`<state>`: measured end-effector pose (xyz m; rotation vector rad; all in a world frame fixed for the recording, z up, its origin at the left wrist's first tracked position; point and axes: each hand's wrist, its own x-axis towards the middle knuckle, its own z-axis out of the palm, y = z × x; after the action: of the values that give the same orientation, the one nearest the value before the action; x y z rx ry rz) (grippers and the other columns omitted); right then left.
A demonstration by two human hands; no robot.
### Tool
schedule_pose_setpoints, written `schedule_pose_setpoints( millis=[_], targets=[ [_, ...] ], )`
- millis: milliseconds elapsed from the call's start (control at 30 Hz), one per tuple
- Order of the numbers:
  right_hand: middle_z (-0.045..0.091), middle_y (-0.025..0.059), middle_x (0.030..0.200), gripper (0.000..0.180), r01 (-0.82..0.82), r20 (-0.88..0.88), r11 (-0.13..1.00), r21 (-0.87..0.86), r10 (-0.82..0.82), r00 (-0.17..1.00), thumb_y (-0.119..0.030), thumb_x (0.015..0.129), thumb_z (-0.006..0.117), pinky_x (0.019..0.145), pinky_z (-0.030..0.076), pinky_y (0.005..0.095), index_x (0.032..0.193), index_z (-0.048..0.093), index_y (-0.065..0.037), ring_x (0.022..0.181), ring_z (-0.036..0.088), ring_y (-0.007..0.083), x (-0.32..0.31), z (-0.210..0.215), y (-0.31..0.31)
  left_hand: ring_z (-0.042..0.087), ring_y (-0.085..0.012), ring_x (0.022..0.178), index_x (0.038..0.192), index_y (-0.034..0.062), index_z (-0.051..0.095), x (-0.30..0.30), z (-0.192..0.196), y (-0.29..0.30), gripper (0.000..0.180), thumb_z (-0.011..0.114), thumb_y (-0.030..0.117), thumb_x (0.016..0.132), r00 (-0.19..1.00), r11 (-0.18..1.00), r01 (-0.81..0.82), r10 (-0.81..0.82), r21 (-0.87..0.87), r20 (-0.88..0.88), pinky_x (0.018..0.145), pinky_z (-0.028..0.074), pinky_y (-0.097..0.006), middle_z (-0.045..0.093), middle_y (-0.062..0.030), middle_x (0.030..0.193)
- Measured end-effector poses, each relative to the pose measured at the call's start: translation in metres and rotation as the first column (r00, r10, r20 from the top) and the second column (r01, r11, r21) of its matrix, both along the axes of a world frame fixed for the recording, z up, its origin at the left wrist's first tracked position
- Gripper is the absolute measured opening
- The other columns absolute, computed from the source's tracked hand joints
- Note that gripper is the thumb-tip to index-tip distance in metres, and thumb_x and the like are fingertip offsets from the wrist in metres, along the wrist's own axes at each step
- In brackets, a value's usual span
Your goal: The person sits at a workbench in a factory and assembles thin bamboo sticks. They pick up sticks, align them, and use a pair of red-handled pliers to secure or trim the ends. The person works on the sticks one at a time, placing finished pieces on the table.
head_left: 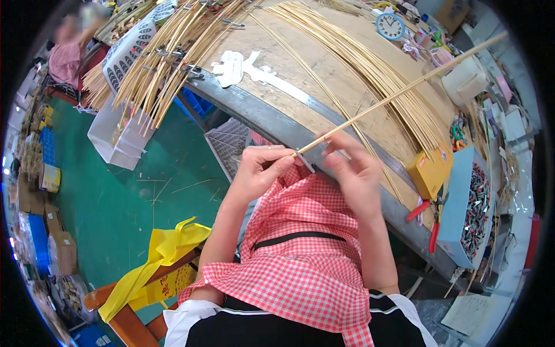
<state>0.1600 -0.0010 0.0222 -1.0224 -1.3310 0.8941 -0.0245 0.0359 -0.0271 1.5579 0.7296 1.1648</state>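
Hands meet over a checked apron (306, 254) at the table (272, 124) edge: left hand (261, 169) pinches the near end of a long bamboo stick (399, 91) slanting up to the right, while right hand (354, 172) fingers close on a small metal piece (306, 164) at that tip.

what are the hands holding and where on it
Both hands hold one long thin bamboo stick at its near end: the left hand pinches the tip, the right hand grips just beside it. The rest slants away over the workbench.
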Motion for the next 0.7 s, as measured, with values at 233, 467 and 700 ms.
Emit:
schedule_pose_setpoints(
  millis=[233,467,700],
  targets=[
    [0.066,0.0185,0.096,0.021,-0.03,-0.395,0.992,0.123,0.077,0.915,0.004,0.086,0.056,0.054,0.05,0.0233,0.105,0.063,0.007,0.064,0.06,0.0138,0.041,0.017,0.008,0.046,-0.005,0.058,0.093,-0.0053,0.068,-0.018,-0.009,0.007,0.017,0.061,0.009,0.087,0.964,0.946,0.265,-0.263,-0.186,0.035,0.05,0.035,-0.022,0.053,-0.0005,0.063],
    [0.067,0.0152,0.085,0.012,0.015,-0.398,0.998,0.064,0.012,0.917,0.003,0.086,0.059,0.062,0.055,0.0263,0.095,0.065,0.008,0.069,0.066,0.0179,0.026,0.007,0.003,0.052,-0.0061,0.051,0.088,-0.0059,0.068,-0.033,-0.003,0.012,0.017,0.061,0.009,0.086,0.977,0.958,0.161,-0.189,-0.237,-0.102,0.044,0.038,-0.02,0.06,-0.0032,0.061],
    [0.067,0.01,0.083,0.009,-0.041,-0.343,0.996,-0.075,0.013,0.939,0.005,0.084,0.06,0.063,0.054,0.0242,0.09,0.067,0.006,0.071,0.065,0.0136,-0.016,-0.008,-0.008,0.064,-0.018,0.089,0.104,-0.0014,0.067,-0.047,0.023,0.007,0.026,0.064,0.001,0.078,0.983,0.984,-0.152,0.16,0.091,-0.091,0.078,0.05,-0.029,0.068,-0.0118,0.095]
  ],
)
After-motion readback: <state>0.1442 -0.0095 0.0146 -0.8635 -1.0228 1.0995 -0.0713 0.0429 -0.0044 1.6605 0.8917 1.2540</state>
